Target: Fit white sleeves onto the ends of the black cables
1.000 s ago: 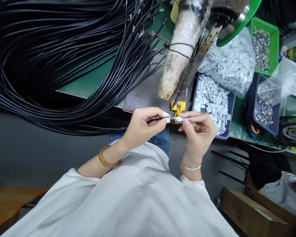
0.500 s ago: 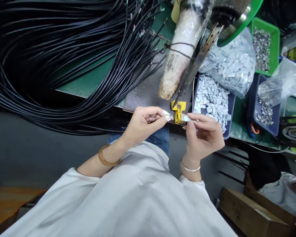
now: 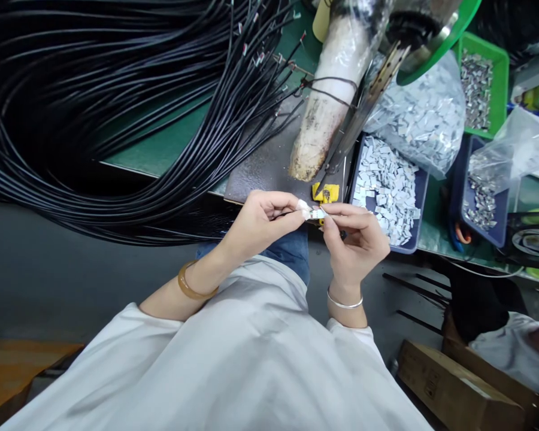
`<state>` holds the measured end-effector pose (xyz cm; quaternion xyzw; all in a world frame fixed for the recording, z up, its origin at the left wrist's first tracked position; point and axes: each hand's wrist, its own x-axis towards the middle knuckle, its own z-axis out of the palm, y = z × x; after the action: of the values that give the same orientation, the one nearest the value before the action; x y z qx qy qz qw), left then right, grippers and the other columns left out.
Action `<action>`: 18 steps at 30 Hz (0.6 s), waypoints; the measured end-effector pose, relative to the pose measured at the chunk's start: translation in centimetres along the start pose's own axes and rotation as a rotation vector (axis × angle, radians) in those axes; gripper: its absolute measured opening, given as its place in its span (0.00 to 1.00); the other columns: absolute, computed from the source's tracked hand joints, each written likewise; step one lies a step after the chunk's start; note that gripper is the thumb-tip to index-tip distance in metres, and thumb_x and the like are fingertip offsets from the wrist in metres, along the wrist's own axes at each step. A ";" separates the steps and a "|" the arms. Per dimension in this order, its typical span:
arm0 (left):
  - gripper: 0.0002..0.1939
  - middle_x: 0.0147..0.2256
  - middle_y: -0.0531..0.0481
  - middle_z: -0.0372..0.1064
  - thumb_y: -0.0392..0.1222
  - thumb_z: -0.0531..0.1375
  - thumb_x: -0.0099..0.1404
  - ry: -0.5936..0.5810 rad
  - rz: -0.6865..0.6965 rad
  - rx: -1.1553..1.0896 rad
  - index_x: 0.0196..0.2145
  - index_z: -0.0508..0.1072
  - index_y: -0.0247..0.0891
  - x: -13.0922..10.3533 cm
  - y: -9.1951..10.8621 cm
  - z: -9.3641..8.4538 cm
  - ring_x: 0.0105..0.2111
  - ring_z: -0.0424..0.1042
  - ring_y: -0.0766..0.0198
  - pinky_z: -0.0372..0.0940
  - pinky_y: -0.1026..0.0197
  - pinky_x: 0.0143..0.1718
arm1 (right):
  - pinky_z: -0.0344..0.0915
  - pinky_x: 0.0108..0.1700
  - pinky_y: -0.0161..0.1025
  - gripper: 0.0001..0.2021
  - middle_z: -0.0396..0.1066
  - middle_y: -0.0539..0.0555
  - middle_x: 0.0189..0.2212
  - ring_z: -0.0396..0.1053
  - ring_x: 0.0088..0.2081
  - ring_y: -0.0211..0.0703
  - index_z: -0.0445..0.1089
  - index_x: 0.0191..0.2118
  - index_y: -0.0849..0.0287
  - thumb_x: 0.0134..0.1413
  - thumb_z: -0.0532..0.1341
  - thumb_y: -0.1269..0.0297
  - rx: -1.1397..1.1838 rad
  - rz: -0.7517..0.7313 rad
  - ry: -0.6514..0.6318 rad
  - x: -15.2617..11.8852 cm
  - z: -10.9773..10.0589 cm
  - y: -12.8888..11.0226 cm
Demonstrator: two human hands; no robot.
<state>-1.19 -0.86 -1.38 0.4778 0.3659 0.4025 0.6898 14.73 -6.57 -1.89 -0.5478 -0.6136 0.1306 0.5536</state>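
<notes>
My left hand (image 3: 269, 222) pinches the end of a cable, its small wires poking out past the white-wrapped fingertips. Facing it, my right hand (image 3: 357, 236) is closed on a small white plastic connector (image 3: 317, 214), held between thumb and forefinger. The wire ends meet the connector's near side; whether they sit inside it I cannot tell. Just beyond the fingers is a yellow piece (image 3: 326, 192) at the edge of a dark plate (image 3: 260, 170), partly hidden by the right hand.
A thick bundle of black cables (image 3: 161, 179) covers the left of the green table. A blue tray (image 3: 420, 209) of white pieces stands to the right, below a plastic bag (image 3: 422, 114) of similar pieces. A wrapped white post (image 3: 317, 120) and metal strips rise beyond my hands.
My right hand has moved left, bringing the white connector up against the wire ends at my left fingertips. My left hand has barely moved.
</notes>
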 end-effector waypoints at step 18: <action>0.07 0.20 0.54 0.69 0.32 0.63 0.55 0.190 0.132 0.088 0.20 0.76 0.33 1.3 0.6 1.3 0.22 0.64 0.72 0.60 0.71 0.22 | 0.82 0.40 0.42 0.06 0.80 0.54 0.48 0.81 0.41 0.42 0.70 0.40 0.53 0.60 0.64 0.72 -0.168 -0.165 0.008 0.3 1.2 1.3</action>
<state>0.37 -0.06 -0.61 0.4905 0.4145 0.4742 0.6023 14.46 -5.35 -3.13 -0.5405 -0.6631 0.0307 0.5168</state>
